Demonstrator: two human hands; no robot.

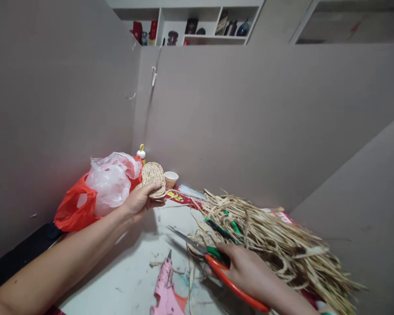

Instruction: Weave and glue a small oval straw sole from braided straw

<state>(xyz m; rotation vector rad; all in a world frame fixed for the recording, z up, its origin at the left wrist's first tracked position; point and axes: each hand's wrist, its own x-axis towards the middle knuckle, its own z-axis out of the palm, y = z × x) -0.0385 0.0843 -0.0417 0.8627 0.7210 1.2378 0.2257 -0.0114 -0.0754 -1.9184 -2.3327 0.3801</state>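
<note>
My left hand [143, 200] pinches a small oval piece of woven straw [153, 178] by its lower edge, thumb in front, holding it up above the white tabletop [134, 262]. A loose strand trails from this coil to the right. Lower right, my right hand [241, 267] grips a pair of scissors [228, 280] with orange handles. Their blades point up and left, and look slightly parted. Just in front of the scissors lies a pink glue gun [167, 288], nozzle pointing away from me. A large heap of dry straw strands [279, 236] spreads beside my right hand.
Red and white plastic bags [111, 183] sit at the back left. Behind the woven piece are a paper cup [171, 179] and a white-capped bottle [141, 153]. Green-handled tools [221, 229] lie partly under the straw. Grey partitions [216, 122] enclose the table.
</note>
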